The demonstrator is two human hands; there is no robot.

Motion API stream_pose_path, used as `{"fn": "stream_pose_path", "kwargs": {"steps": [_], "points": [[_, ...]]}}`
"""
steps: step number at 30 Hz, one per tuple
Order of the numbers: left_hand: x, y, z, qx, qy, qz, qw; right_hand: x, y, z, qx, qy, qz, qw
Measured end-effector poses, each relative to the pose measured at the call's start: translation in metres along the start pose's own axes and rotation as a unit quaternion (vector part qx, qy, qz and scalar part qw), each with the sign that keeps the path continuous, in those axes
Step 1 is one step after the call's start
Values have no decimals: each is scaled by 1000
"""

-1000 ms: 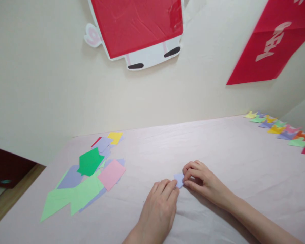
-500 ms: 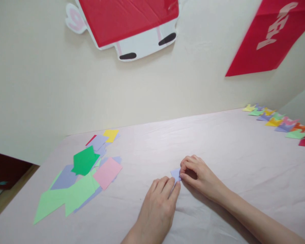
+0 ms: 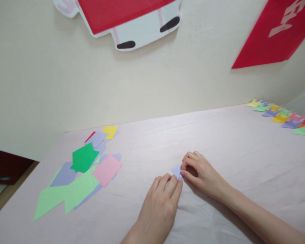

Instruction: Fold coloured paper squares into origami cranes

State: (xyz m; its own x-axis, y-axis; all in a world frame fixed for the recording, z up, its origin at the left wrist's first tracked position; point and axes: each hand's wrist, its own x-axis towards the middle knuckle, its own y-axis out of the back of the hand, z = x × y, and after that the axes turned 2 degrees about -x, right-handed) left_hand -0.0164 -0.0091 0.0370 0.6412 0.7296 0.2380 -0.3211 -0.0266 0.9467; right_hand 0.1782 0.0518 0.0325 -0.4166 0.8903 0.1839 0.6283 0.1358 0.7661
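Observation:
A small piece of folded lavender paper lies on the cloth-covered table between my hands, mostly covered by my fingers. My left hand rests palm down, its fingertips holding the paper's near edge against the table. At the paper's right edge, the thumb and index finger of my right hand are closed in a pinch on it. The two hands' fingertips almost meet. How the paper is folded under them cannot be made out.
On the left lie loose coloured papers: light green, dark green, pink and yellow. Several small folded paper shapes stand in rows at the far right. A wall with red decorations rises behind the table.
The view has shifted slightly, so the wall decorations sit higher. Both hands stay on the lavender paper, with barely any movement of the fingers.

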Motion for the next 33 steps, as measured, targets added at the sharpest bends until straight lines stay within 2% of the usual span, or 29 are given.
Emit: {"fn": "stream_pose_path", "kwargs": {"steps": [23,33], "points": [[1,1,2,-10,20,-26,999,2,1,-7,-21,-16,-10,1000],[3,5,2,-5,29,-38,999,-1,1,-4,-13,-1,-7,1000]]}}
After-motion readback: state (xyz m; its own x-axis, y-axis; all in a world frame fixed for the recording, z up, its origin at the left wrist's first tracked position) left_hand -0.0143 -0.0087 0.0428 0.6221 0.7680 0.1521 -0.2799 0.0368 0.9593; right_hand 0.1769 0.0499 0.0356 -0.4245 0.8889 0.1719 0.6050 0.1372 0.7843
